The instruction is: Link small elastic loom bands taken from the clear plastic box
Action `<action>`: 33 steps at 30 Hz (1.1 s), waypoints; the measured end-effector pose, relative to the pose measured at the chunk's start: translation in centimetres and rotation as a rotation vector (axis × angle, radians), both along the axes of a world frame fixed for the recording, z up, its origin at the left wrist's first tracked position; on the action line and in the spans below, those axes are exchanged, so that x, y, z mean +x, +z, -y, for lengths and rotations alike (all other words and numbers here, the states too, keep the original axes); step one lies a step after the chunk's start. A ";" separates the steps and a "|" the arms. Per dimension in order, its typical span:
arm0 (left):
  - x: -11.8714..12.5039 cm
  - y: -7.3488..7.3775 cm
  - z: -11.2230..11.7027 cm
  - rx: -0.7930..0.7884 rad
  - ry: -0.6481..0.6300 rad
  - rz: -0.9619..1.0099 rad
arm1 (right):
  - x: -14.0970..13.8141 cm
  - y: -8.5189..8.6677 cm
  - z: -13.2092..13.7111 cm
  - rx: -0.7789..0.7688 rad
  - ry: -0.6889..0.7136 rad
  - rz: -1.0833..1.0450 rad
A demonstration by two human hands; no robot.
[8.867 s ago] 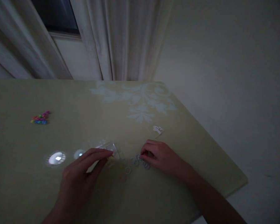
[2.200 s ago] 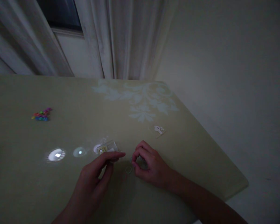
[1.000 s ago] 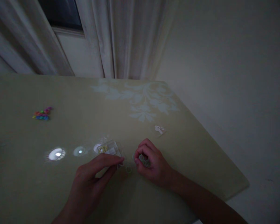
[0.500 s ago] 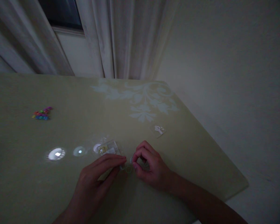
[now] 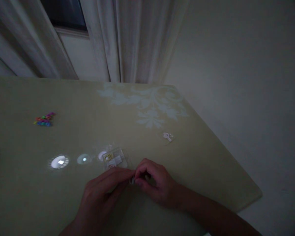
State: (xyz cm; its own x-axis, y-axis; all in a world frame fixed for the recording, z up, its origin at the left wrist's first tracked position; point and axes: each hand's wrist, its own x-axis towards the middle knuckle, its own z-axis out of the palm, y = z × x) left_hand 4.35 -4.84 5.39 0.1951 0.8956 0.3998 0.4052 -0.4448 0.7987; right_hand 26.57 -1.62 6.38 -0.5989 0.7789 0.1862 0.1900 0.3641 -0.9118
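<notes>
My left hand (image 5: 105, 186) has its thumb and fingers pressed together at the tips, low over the table. Right beside it, my right hand (image 5: 154, 182) pinches with thumb and forefinger, the other fingers curled in. A small pale ring (image 5: 132, 180) shows between the two sets of fingertips, partly covered by them. Just beyond the left fingers lies a clear plastic box (image 5: 120, 154) holding yellowish rings (image 5: 108, 157) and a whitish piece. The left hand hides the near edge of this box.
On the pale table (image 5: 76, 196) a heap of small colourful pieces (image 5: 44, 119) lies at the far left. A small clear packet with a white cut-out shape (image 5: 167, 136) lies beyond the right hand. Curtains (image 5: 142, 42) hang behind the table, and a wall (image 5: 236, 82) stands on the right.
My right hand has moved left and slightly nearer, bringing its fingertips against those of my left hand. More of the clear box shows now.
</notes>
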 end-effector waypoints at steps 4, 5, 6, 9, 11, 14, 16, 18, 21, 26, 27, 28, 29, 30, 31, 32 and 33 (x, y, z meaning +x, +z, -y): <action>0.0 0.1 -0.1 0.001 -0.028 -0.012 | -0.2 0.0 0.2 -0.020 -0.032 0.001; 0.0 0.2 0.0 -0.006 -0.029 -0.019 | -0.2 0.0 0.2 -0.024 -0.039 -0.004; 0.0 0.2 0.0 -0.018 -0.024 -0.026 | -0.2 0.0 0.2 -0.026 -0.048 -0.013; 0.0 0.2 0.3 -0.072 0.028 -0.031 | 0.5 0.2 -0.6 0.006 -0.121 -0.019; 0.0 0.2 0.4 -0.109 0.052 -0.027 | 1.6 0.6 -1.8 0.068 -0.229 0.012; -0.2 0.2 0.3 -0.111 0.065 -0.037 | 3.9 1.4 -3.8 0.128 -0.262 0.169; -0.3 0.3 0.1 -0.075 0.060 -0.046 | 5.2 1.7 -4.8 0.127 -0.152 0.307; -0.4 0.3 -0.2 -0.037 0.041 -0.054 | 6.0 1.7 -5.3 0.112 -0.043 0.409; -0.5 0.4 -0.4 0.005 0.015 -0.069 | 6.1 1.1 -5.3 0.092 0.019 0.495; -0.9 0.0 -0.6 0.081 0.012 -0.098 | 5.2 0.5 -4.7 0.054 0.036 0.564; -0.9 0.0 -0.6 0.086 0.016 -0.101 | 5.2 0.5 -4.7 0.051 0.040 0.578; -0.9 -0.1 -0.6 0.081 0.028 -0.103 | 5.2 0.6 -4.8 0.050 0.043 0.587; -0.9 -0.1 -0.5 0.068 0.041 -0.102 | 5.3 0.8 -4.8 0.049 0.043 0.586; -0.9 -0.1 -0.5 0.049 0.051 -0.101 | 5.3 0.9 -4.9 0.045 0.041 0.571; -0.8 -0.1 -0.4 0.031 0.057 -0.097 | 5.3 1.1 -4.8 0.039 0.033 0.541; -0.7 -0.2 -0.3 0.017 0.052 -0.091 | 5.2 1.2 -4.8 0.028 0.019 0.499; -0.7 -0.2 -0.3 0.013 0.040 -0.081 | 5.0 1.3 -4.6 0.014 0.001 0.443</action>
